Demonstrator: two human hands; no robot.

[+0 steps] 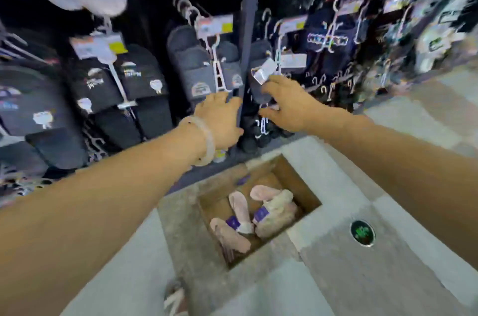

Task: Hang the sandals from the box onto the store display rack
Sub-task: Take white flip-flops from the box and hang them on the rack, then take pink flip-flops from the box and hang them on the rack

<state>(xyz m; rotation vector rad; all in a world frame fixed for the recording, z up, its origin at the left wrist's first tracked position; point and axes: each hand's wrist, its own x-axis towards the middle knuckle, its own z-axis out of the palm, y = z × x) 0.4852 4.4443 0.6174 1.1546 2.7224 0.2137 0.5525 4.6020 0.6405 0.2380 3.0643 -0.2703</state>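
Presently: display rack, stocked with dark slippers on white hangers. Right hand reaches to a grey slipper pair hanging just right of the rack's upright post, fingers at its white tag; whether they pinch it cannot be told. Left hand, wrist bangled, rests against the post, grasp hidden. Cardboard box on floor below holds pink sandals.

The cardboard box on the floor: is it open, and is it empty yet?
Open and not empty. The box has no lid across its top, and pale pink slippers with purple tags lie inside.
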